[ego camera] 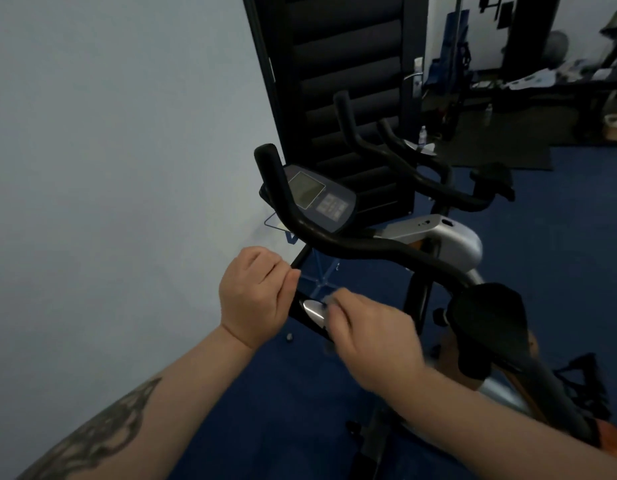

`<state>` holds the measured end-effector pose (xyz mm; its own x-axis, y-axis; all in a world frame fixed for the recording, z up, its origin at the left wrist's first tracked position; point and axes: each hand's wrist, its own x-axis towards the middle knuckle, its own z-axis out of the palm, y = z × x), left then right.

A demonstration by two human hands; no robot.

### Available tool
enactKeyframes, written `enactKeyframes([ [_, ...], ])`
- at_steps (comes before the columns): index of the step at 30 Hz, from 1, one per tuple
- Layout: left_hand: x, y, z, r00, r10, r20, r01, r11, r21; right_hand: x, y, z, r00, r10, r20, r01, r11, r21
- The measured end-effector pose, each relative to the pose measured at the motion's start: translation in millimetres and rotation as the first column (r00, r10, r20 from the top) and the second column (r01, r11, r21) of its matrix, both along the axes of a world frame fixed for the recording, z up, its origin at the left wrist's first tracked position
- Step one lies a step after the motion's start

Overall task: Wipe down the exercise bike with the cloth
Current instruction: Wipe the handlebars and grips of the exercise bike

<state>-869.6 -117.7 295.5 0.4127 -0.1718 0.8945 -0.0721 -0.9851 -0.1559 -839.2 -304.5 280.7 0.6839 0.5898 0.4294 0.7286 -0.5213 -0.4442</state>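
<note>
The left hand (256,296) grips the rigid handlebar (369,245). The right hand (365,336) pinches a small, limp cloth (329,301). Bunch it for firm pressure.

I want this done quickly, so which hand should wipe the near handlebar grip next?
Probably the right hand: it seems to pinch something blurred, perhaps the cloth, beside the silver grip. The left hand grips nearby.

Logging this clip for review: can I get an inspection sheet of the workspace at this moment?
Surface: blue floor, small dark object lying on it.
Job's things: exercise bike; handlebar, console and saddle visible; cloth too blurred to confirm.
Clutter: items heaped on the far bench.
Hands: left hand curled at the near bar; right hand motion-blurred beside it.
Cables: nothing seen.
Surroundings: pale wall, dark slatted panel, second bike behind.
</note>
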Motion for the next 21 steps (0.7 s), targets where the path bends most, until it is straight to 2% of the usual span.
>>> enactKeyframes([
  [2, -5, 3, 5, 0.998, 0.051, -0.031, -0.046, 0.991, 0.123, -4, 14, 3, 0.999, 0.005, 0.035, -0.004, 1.0, -0.024],
  [5, -10, 3, 9, 0.987, 0.149, -0.057, -0.118, 0.924, 0.365, -4, -2, -2, 0.993, 0.086, 0.08, -0.089, 0.996, 0.029],
  [7, -8, 2, 11, 0.984, 0.156, -0.08, -0.106, 0.892, 0.439, 3, -24, -14, 0.98, 0.143, 0.138, -0.149, 0.988, 0.032],
  [10, -3, 1, 14, 0.986, 0.119, -0.117, -0.055, 0.895, 0.443, 11, -40, -25, 0.961, 0.191, 0.202, -0.197, 0.98, 0.009],
  [13, -1, -2, 13, 0.989, 0.109, -0.096, -0.065, 0.923, 0.379, 10, -20, -13, 0.967, 0.118, 0.226, -0.126, 0.992, 0.018],
  [16, 1, -4, 8, 0.993, 0.112, -0.047, -0.091, 0.943, 0.321, 7, -3, -3, 0.965, 0.108, 0.239, -0.125, 0.991, 0.057],
  [19, 2, -4, 3, 0.994, 0.112, -0.019, -0.102, 0.953, 0.285, 12, -19, -14, 0.972, 0.199, 0.127, -0.207, 0.977, 0.057],
  [21, 3, -4, 0, 0.993, 0.115, -0.007, -0.109, 0.96, 0.257, 19, -38, -24, 0.942, 0.306, 0.139, -0.311, 0.95, 0.02],
])
